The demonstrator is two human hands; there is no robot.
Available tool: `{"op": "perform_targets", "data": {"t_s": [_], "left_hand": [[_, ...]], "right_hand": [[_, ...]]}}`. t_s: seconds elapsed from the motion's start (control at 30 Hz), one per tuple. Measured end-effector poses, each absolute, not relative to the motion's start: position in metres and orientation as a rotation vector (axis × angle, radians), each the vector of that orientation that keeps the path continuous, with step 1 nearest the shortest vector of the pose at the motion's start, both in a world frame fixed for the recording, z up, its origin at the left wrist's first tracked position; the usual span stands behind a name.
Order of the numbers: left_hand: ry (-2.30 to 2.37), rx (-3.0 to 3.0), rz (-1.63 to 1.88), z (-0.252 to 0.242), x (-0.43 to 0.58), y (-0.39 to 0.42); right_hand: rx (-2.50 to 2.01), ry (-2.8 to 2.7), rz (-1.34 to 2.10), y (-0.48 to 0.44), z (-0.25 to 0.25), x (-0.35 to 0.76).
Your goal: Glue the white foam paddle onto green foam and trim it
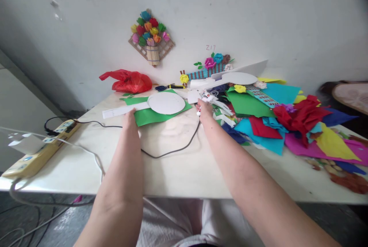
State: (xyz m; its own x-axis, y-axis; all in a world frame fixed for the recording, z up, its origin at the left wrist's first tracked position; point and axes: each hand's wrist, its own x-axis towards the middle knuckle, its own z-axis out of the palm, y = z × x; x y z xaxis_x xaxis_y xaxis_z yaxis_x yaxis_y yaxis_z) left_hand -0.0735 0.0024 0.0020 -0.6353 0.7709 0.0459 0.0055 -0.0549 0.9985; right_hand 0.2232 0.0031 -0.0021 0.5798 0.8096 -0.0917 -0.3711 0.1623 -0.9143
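My left hand (130,112) is closed around the long strip handle of a white round cardboard paddle (166,103). The paddle lies over a green paper sheet (146,116) on the table. To the right, my right hand (204,109) is closed on a white glue gun, largely hidden by the fingers. A black cord (172,155) runs from it across the table toward the power strip. White paper scraps (221,106) lie just beyond that hand. Behind them rests a second white round paddle (240,78).
Coloured paper (258,132) is heaped on the right. A red plastic bag (130,81) and pliers (174,86) lie at the back. A yellow power strip (37,155) with plugs and cables is on the left. Paper flowers (151,28) hang on the wall.
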Motion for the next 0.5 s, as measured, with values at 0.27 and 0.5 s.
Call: {"op": "perform_targets", "data": {"t_s": [0.27,0.5], "left_hand": [[1.389,0.637,1.868,0.011,-0.039,-0.008],[1.348,0.677,1.849,0.013,-0.006,-0.013]], "right_hand": [[-1.105,-0.493,0.878,0.007,-0.006,0.226],[-1.135,-0.498,0.847,0.006,-0.006,0.227]]}}
